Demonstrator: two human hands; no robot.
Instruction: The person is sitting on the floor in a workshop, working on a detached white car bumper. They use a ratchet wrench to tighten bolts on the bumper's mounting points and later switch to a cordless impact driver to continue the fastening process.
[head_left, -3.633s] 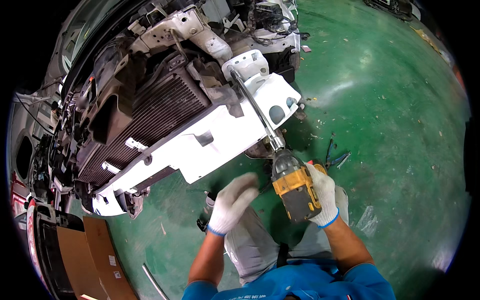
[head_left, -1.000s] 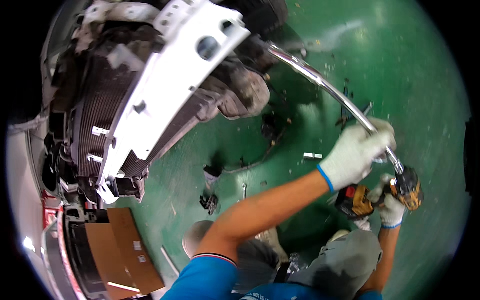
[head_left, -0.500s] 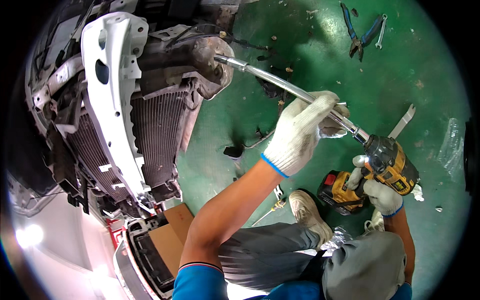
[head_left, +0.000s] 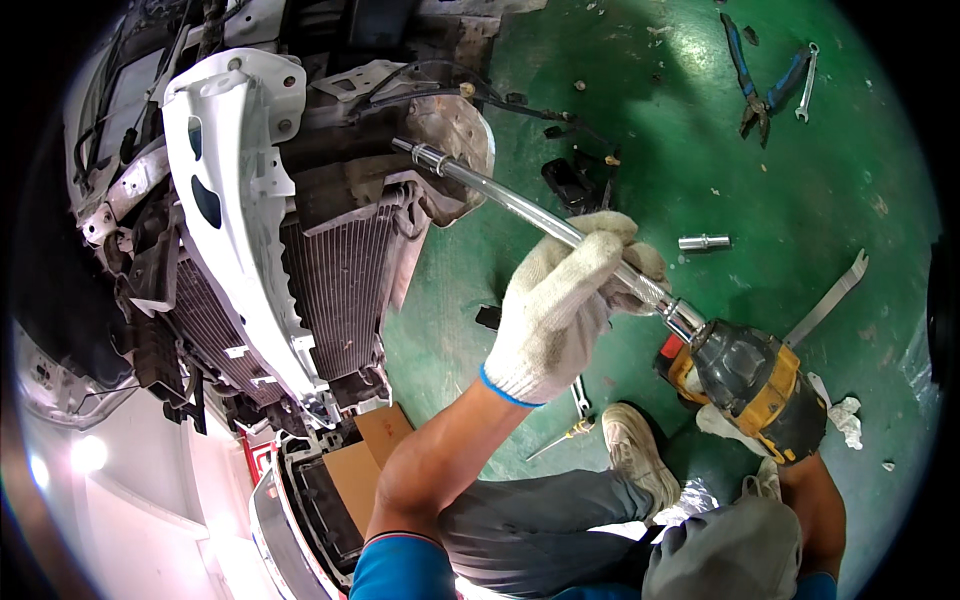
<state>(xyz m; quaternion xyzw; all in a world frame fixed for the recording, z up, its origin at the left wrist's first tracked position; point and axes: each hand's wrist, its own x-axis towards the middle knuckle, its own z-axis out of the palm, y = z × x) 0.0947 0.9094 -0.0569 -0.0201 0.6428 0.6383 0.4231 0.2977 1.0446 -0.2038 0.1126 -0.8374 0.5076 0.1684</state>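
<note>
My left hand (head_left: pixel 560 310), in a white knit glove with a blue cuff edge, wraps round a long chrome extension bar (head_left: pixel 510 200). The bar's far end carries a socket (head_left: pixel 425 157), which lies over the dark area beside the car's white front crossbeam (head_left: pixel 215 250); I cannot tell whether it touches anything. At its near end the bar sits in a yellow and black cordless impact wrench (head_left: pixel 750 385). Gloved too, my right hand (head_left: pixel 728 425) holds the wrench from below, largely hidden by its body.
A radiator (head_left: pixel 345 280) stands behind the crossbeam. On the green floor lie a loose chrome socket (head_left: pixel 704 242), blue-handled pliers (head_left: pixel 757 90), a spanner (head_left: pixel 807 85), a flat pry bar (head_left: pixel 830 300) and a screwdriver (head_left: pixel 570 432). A cardboard piece (head_left: pixel 355 480) lies at lower left.
The bar and its socket have shifted left, further over the car's front. The wrench has come up and tilted, covering more of my right hand. The loose socket on the floor has come into full view.
</note>
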